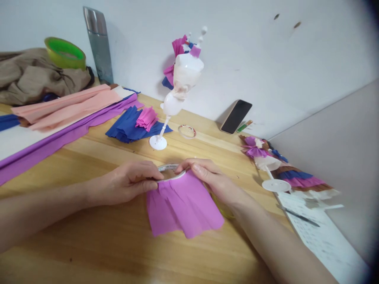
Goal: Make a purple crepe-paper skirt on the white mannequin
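Observation:
A pleated sheet of purple crepe paper (186, 209) hangs from a narrow white strip along its top edge, above the wooden table. My left hand (127, 183) pinches the left end of that edge between thumb and fingers. At the right end, my right hand (211, 177) grips the same edge, thumb on top. Between both hands sits a roll of tape (167, 167), partly covered by my fingers. Just beyond stands a white doll-like figure on a stand (183, 75), with pink and blue paper on it. Blue crepe paper (126, 124) and pink crepe paper (147, 118) lie by its base.
Long crepe paper strips (74, 106) lie at the left, before a cloth (26, 75), a green tape roll (66, 55) and a bottle (99, 47). A phone (237, 116) leans on the wall. Right are a second dressed figure (275, 185), a pen (302, 217) and a printed sheet (325, 248).

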`<state>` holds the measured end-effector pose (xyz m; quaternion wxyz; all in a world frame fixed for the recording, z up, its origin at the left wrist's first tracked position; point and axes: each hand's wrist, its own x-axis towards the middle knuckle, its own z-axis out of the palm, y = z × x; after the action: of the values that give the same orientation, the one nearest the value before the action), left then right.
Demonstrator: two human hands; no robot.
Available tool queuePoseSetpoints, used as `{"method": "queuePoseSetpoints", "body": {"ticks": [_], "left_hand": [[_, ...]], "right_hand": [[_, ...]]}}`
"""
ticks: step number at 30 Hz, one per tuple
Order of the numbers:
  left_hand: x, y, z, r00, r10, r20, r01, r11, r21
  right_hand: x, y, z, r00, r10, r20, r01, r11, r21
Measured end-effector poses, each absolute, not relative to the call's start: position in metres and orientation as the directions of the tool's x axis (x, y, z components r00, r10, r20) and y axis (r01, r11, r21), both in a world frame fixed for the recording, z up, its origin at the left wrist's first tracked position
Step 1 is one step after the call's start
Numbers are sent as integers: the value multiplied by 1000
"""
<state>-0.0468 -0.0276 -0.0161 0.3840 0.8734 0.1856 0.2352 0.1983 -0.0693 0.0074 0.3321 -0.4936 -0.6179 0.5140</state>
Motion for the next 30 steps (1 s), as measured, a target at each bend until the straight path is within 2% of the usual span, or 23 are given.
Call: {"method": "queuePoseSetpoints", "body": {"ticks": [5,8,12,15,17,20,22,25,30], "left_hand": [[-46,-23,-31,634,631,448,294,-732,615],[-46,-23,-35,560,696,450,367,-695,618],[-45,-28,-33,561,683,467,287,-690,665],[-43,-29,-32,472,816,333,297,-503,812],[-40,-27,-31,408,894,185,270,-312,911],[-38,-24,-29,453,892,15,114,-74,991],[-37,-23,-27,503,862,-61,3,69,998],[-37,-26,-24,477,865,-156,-100,231,968],[-37,-30,-23,432,869,-243,-139,330,934]], "right_hand": [[194,-68,2,-198,980,-37,276,19,-961],[193,-68,2,-200,979,44,350,113,-930],[195,-68,0,-138,971,195,459,237,-856],[198,-68,-7,-70,964,257,447,261,-856],[199,-67,-12,-57,968,243,351,247,-903],[198,-66,-17,-77,980,182,159,192,-968],[196,-66,-18,-68,988,142,66,146,-987],[193,-65,-17,-25,995,95,-19,95,-995],[192,-64,-19,33,991,128,-21,129,-991]]}}
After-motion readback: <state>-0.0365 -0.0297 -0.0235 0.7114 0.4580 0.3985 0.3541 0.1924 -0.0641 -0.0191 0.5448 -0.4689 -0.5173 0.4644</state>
